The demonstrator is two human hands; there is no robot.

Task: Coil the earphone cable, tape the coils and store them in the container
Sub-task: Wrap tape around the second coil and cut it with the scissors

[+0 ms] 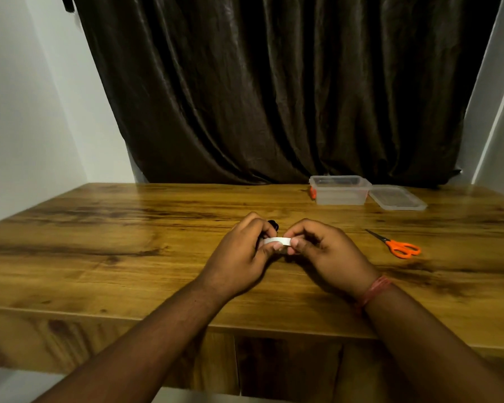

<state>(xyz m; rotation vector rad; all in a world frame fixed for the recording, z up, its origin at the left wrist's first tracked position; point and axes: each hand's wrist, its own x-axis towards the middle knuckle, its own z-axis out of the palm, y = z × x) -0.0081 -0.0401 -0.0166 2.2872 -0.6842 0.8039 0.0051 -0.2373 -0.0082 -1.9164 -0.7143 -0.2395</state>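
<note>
Head view, left hand [239, 251] and right hand [322, 248] pinching white tape roll [278, 242], no writing legible

Wood-grain table [99, 228]: warm brown w/ dark streaks, smooth, slight sheen. Clear plastic container [339, 190], a bit cloudy, glossy; clear plastic lid [396, 197] beside it, same look. Scissors [396, 244]: orange plastic handles, glossy; dark metal blades. White tape roll [278, 241]: smooth, matt-ish, paper or plastic can't tell. Dark brown curtain [274, 82]: cloth, satiny, shiny on the folds. Walls [26, 112]: white, matt, smooth. Reddish thread band [373, 290] on right wrist, fibrous, matt.
</note>
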